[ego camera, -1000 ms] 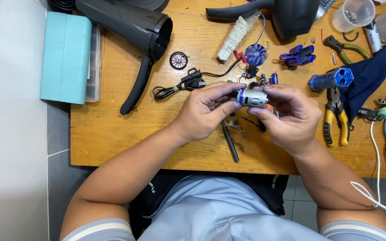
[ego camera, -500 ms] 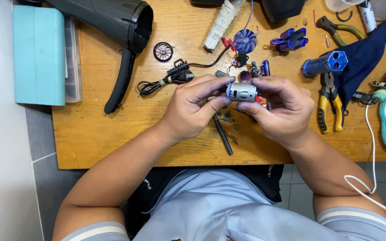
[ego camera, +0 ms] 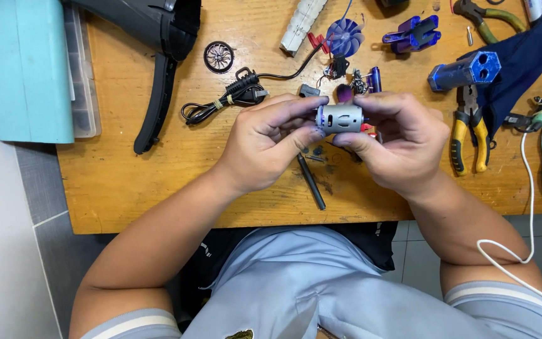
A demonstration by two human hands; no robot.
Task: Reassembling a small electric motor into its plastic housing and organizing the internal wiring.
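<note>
Between both hands (ego camera: 340, 135), fingers hide the small motor's (ego camera: 340, 118) ends.

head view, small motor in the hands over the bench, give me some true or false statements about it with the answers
1. Both hands hold the small grey motor. True: left hand and right hand pinch its ends.
2. The motor rests on the wooden table. False: it is held above it.
3. The yellow-handled pliers lie beside the right hand. True.
4. The blue fan impeller is fitted on the motor. False: it lies apart on the table.
5. The black hair dryer housing lies on the left-hand side. True.
</note>
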